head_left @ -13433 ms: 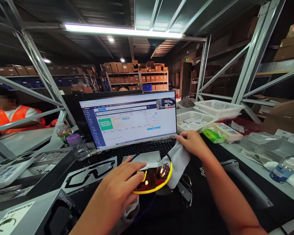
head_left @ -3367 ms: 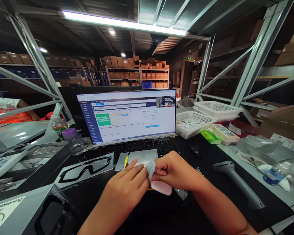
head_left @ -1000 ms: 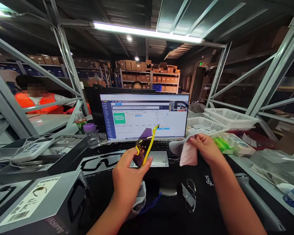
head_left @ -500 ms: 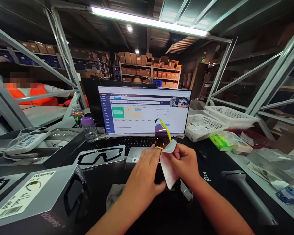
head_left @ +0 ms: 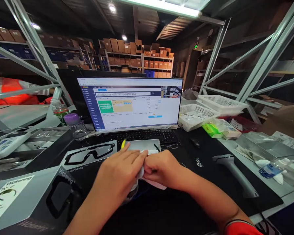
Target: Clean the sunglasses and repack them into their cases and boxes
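Note:
My left hand and my right hand meet low over the black desk mat, in front of the keyboard. Both are closed around a pale cleaning cloth and the yellow-framed sunglasses. Only a yellow tip of the frame sticks out above my left fingers; the lens is hidden under the hands and cloth. A grey pouch lies partly under my left hand.
A monitor stands behind the keyboard. Eyewear boxes sit at the near left, a barcode scanner and a small bottle at the right, white baskets behind. A person in an orange vest sits far left.
The sunglasses, held up in front of the monitor by my left hand a second ago, have come down to the mat. My right hand has brought the cloth onto them.

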The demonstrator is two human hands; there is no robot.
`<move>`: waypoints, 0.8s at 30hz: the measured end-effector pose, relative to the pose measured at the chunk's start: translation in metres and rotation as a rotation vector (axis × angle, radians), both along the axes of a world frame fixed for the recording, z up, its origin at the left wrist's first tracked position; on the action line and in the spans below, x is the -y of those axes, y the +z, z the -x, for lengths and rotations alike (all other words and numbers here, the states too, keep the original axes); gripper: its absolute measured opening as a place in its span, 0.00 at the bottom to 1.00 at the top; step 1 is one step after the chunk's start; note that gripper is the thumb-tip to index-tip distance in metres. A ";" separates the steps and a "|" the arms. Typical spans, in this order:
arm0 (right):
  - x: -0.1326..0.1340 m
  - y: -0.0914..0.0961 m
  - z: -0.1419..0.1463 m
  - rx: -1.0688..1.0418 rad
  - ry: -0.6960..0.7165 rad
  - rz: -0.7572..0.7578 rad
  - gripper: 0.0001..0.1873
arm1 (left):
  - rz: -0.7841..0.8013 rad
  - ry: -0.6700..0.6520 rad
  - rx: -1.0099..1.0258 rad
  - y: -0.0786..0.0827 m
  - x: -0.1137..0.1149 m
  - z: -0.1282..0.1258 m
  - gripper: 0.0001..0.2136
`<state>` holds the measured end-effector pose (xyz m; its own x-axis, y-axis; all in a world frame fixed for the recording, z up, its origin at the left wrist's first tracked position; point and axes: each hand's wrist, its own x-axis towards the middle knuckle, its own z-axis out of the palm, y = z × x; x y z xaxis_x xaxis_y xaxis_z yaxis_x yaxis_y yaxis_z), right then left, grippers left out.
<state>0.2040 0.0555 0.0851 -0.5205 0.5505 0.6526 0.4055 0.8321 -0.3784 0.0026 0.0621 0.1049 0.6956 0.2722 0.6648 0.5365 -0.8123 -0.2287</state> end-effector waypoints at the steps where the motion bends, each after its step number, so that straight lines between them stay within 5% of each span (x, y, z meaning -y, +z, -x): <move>1: -0.001 0.002 -0.002 0.008 0.012 0.062 0.15 | 0.002 0.011 0.023 0.001 -0.002 0.005 0.18; 7: -0.010 0.028 -0.047 -0.022 0.304 0.342 0.24 | 0.150 -0.099 0.279 0.013 -0.003 0.015 0.16; 11: -0.019 0.032 -0.074 -0.112 0.282 0.435 0.25 | 0.293 -0.025 0.498 0.011 0.000 0.014 0.17; 18: -0.046 0.034 -0.138 -0.543 -0.272 0.434 0.21 | 0.665 0.201 0.917 0.009 -0.003 0.015 0.15; 21: -0.052 0.033 -0.168 -0.197 -0.725 0.412 0.07 | 0.705 0.221 1.047 0.007 -0.007 0.010 0.18; 24: -0.052 0.032 -0.175 0.336 -1.106 0.493 0.08 | 0.746 0.274 1.149 0.006 -0.009 0.005 0.18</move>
<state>0.3791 0.1078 0.1173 0.2743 0.9450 0.1783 0.9312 -0.2147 -0.2947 -0.0023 0.0714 0.1109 -0.2651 0.8475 0.4599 0.2863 -0.3862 0.8769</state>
